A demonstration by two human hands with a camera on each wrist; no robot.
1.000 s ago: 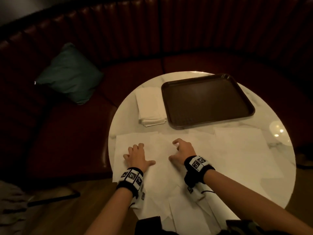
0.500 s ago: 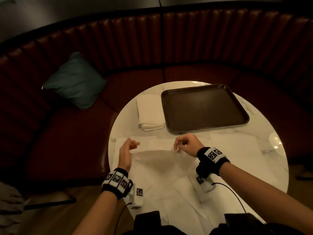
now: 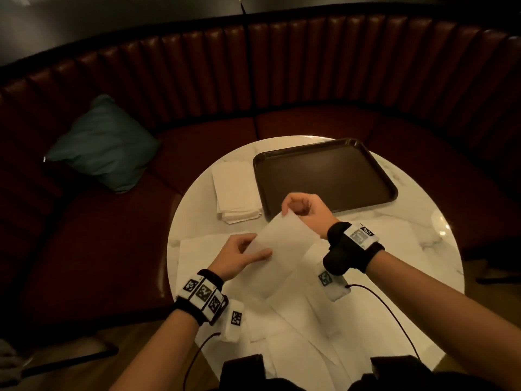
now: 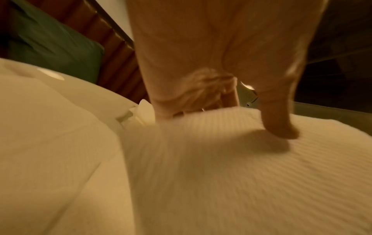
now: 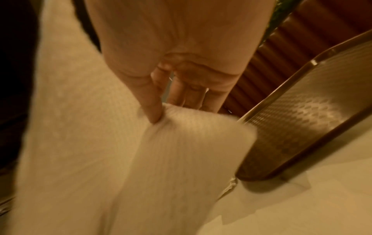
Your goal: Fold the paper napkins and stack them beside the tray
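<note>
Napkin now lifted; left hand, right hand pinching corners.

Lifted napkin: white, raised off table. Folded stack: at tray's 9 o'clock. Unfolded napkins: flat, overlapping, tray's 6 o'clock.

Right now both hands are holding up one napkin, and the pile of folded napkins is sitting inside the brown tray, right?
Not quite. The pile of folded napkins sits on the table beside the brown tray, at its left, as the head view shows. The rest is right: the left hand and right hand hold up one napkin.
</note>
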